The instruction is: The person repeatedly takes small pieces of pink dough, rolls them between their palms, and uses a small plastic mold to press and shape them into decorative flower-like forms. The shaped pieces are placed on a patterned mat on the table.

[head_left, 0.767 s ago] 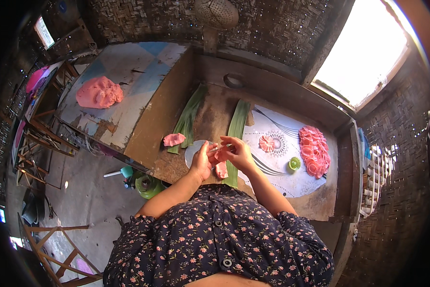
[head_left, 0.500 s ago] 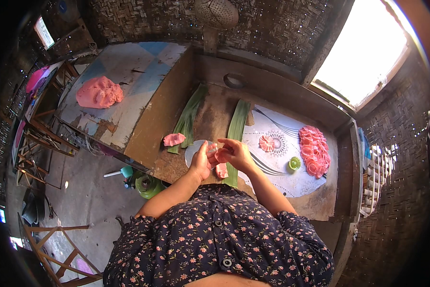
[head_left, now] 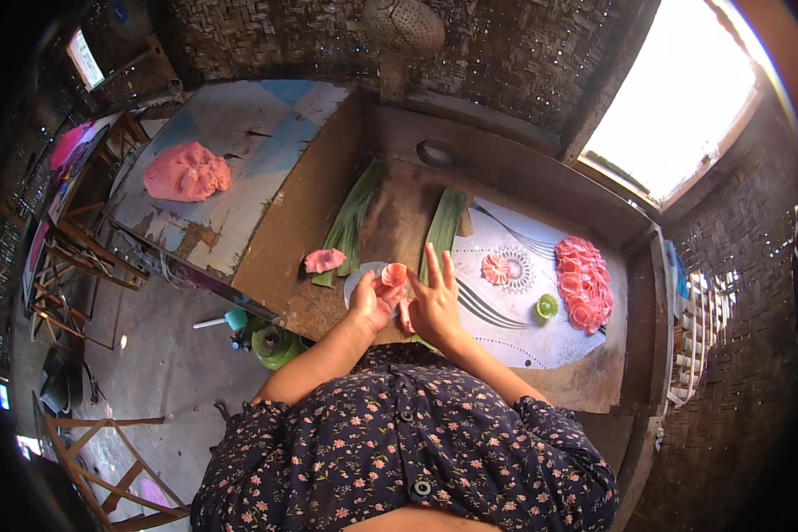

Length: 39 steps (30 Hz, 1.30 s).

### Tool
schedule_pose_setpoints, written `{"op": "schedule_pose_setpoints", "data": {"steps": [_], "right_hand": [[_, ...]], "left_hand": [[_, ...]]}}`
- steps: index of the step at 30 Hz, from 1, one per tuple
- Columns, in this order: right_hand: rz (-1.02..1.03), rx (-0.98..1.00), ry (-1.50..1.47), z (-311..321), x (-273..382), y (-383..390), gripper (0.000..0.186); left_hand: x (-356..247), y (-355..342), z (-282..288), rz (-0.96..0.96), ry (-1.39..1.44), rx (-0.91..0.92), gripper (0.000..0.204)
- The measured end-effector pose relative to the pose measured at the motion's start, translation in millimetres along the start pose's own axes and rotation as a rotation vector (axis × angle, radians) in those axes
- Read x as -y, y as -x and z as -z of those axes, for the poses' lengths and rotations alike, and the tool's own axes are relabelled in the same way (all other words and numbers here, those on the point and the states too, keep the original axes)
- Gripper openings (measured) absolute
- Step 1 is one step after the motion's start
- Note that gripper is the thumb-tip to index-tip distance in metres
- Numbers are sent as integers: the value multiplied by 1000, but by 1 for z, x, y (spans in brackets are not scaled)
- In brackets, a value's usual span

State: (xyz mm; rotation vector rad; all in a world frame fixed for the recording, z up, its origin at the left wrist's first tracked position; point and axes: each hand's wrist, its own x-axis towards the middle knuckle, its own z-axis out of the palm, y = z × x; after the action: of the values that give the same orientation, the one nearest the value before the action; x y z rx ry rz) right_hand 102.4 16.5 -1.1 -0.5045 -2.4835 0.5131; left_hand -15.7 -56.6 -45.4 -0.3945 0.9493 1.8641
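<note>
A small round piece of pink dough (head_left: 393, 274) is held at the fingertips of the left hand (head_left: 372, 301), which is curled with the forearm angled in from below. The right hand (head_left: 436, 301) is spread flat just beside it, fingers extended away from the body, nothing gripped. The dough piece is shown face-up, roughly circular, so no long axis can be told. Beneath the hands, a worn wooden worktable (head_left: 328, 204) is seen, laid with green leaves (head_left: 354, 217) and a patterned white sheet (head_left: 523, 310) bearing a heap of pink shaped pieces (head_left: 583, 282). Woven walls (head_left: 523, 62) enclose the room.
</note>
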Motion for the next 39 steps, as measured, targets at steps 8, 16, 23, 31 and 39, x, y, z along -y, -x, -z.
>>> {"op": "schedule_pose_setpoints", "data": {"steps": [8,16,23,31,39], "right_hand": [[-24,184,148,-4,11,-4,46],[3,164,202,-18,5,-2,48],[-329,314,-310,-12,-40,-17,53],[-847,209,-1802,6,-136,-10,55],[-1292,-254,-985,40,-273,14,58]], "left_hand": [[5,11,-6,-141,-65,32,42],[1,22,-13,-138,-85,51,48],[-8,27,-13,46,28,227,68],[-14,24,-13,142,-25,197,70],[-8,15,-8,176,-82,111,54]]}}
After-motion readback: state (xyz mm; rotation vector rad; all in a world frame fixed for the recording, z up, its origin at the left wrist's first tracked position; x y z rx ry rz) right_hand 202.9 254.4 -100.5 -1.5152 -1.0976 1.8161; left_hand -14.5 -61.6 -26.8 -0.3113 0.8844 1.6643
